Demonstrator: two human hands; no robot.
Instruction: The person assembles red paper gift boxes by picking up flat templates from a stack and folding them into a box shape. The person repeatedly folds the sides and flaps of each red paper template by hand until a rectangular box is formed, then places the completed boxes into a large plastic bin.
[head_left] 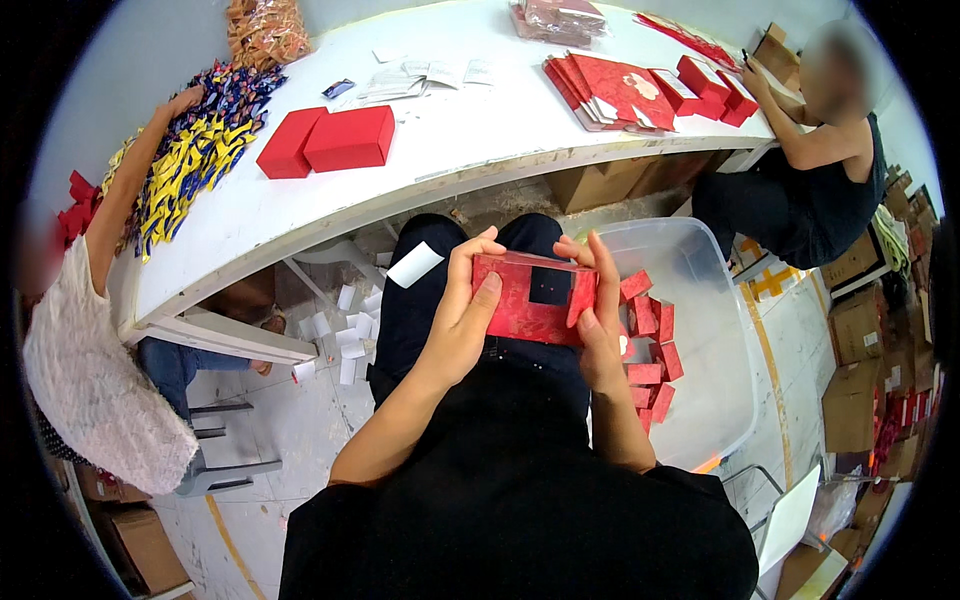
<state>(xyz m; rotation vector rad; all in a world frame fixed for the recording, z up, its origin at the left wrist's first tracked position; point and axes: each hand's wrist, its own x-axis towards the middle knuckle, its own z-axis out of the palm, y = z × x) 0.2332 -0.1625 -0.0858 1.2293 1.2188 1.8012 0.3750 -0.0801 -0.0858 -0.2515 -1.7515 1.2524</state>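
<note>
Above my lap I hold a small red box (520,312) with a dark rectangular patch on its upper face. My left hand (468,315) grips its left end, thumb across the front. At the right end, my right hand (600,320) holds it between thumb and fingers. Right beside my lap stands a clear plastic bin (715,350) with several small red boxes (655,335) along its left side. A white slip of paper (414,264) rests on my left leg.
Ahead is a white table (450,130) with two red boxes (348,137), red folded bags (620,92) and yellow-and-blue wrapped pieces (195,165). White papers (352,340) litter the floor. One person (100,370) sits left, another (830,150) right. Cartons (855,400) line the right side.
</note>
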